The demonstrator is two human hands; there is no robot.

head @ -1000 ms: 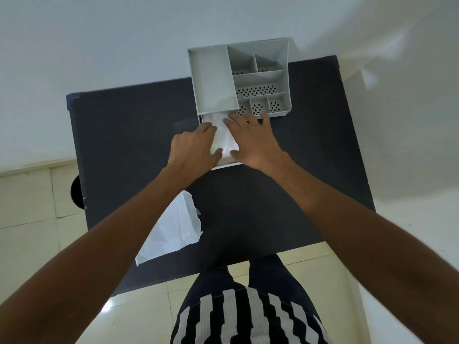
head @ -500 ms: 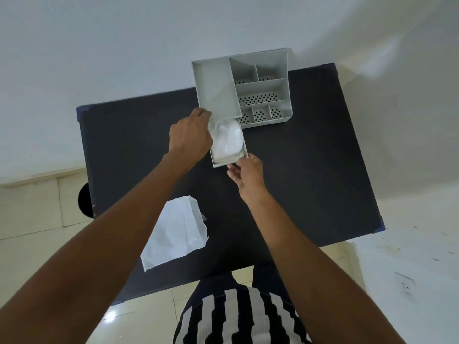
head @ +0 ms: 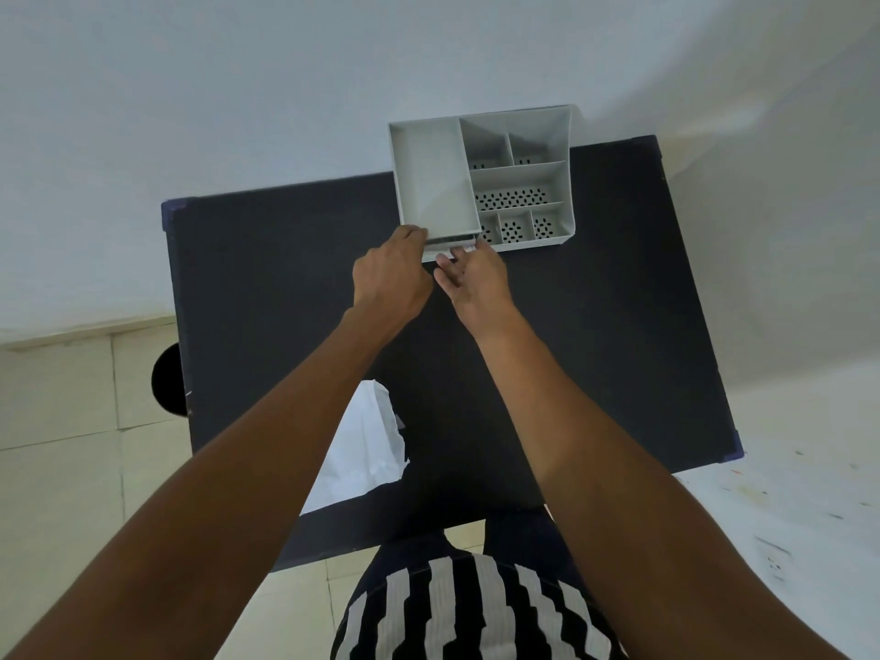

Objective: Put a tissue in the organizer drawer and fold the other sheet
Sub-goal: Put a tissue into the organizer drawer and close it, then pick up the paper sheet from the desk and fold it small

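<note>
Standing at the far edge of the black table, the grey organizer faces the person, its drawer nearly shut. Both hands press its front: left hand curled, right hand open-fingered. The white sheet lies near, long axis front-to-back. No writing shows.

The organizer looks like smooth grey plastic, matt, with perforated bottoms. The worktop is dark and matt. The tissue sheet is thin white paper, slightly wrinkled.
</note>
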